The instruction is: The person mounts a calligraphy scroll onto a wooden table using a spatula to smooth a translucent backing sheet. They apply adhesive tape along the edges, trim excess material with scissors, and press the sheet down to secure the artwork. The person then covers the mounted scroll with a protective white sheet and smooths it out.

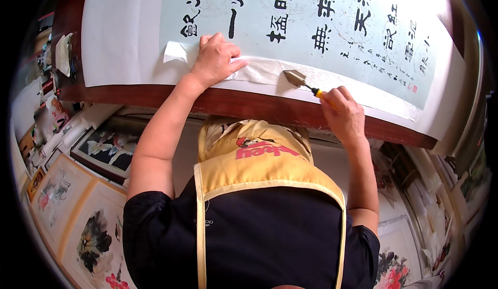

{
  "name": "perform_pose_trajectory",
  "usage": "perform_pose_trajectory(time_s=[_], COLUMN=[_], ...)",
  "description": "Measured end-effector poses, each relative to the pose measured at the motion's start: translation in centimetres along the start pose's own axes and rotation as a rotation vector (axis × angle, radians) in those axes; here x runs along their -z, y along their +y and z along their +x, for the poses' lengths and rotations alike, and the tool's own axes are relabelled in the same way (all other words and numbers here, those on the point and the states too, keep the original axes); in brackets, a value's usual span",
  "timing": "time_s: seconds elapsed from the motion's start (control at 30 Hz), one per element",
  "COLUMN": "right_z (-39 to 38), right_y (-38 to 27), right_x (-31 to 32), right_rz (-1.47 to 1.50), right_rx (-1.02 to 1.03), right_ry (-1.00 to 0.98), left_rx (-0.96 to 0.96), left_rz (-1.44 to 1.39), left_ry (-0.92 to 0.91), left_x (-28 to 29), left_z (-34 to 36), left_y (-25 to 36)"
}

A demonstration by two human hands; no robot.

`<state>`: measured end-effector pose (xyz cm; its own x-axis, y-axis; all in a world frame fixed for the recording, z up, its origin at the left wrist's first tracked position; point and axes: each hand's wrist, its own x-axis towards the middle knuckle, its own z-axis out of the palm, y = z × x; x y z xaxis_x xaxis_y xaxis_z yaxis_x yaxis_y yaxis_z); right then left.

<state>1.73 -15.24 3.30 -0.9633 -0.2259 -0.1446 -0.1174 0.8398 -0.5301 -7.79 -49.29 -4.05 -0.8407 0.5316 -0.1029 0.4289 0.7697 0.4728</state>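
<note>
A pale blue calligraphy sheet (298,14) with black characters lies on white backing paper (119,35) on the dark red table (285,107). A white, crinkled strip (259,69) runs along the sheet's near edge, its left end slightly lifted. My left hand (212,60) rests on that strip, fingers bent and thumb spread apart, fingertips partly hidden. Gripped in my right hand (342,110) is a yellow-and-black handled metal scraper (294,79), whose flat blade touches or nearly touches the strip to the right of my left hand.
Cloths and small tools (66,55) sit at the table's left end. Below, framed paintings (62,195), paper rolls and clutter line the left side, with more paintings (394,252) and stacked papers at lower right. My yellow apron is against the near table edge.
</note>
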Motion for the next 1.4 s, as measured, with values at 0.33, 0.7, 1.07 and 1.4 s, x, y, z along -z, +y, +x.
perform_pose_trajectory(time_s=[0.33, 0.7, 1.07, 1.4], right_z=[1.8, 1.3, 1.3, 7.1], right_y=[-6.3, -8.0, -8.0, -16.2], right_x=[-3.5, -3.8, -4.1, -8.4], right_rz=[-0.067, -0.058, -0.015, 0.005], right_rx=[-0.082, -0.198, -0.195, -0.064], right_ry=[0.024, 0.035, 0.025, -0.053], left_rx=[-0.065, 0.16, 0.202, 0.149], left_rz=[0.028, 0.031, 0.041, 0.015], left_ry=[-0.037, -0.117, -0.136, -0.032], left_x=[2.6, 9.2, 9.1, 8.5], left_z=[-1.6, -7.7, -7.5, -8.1], left_y=[-2.8, -13.8, -13.9, -14.2])
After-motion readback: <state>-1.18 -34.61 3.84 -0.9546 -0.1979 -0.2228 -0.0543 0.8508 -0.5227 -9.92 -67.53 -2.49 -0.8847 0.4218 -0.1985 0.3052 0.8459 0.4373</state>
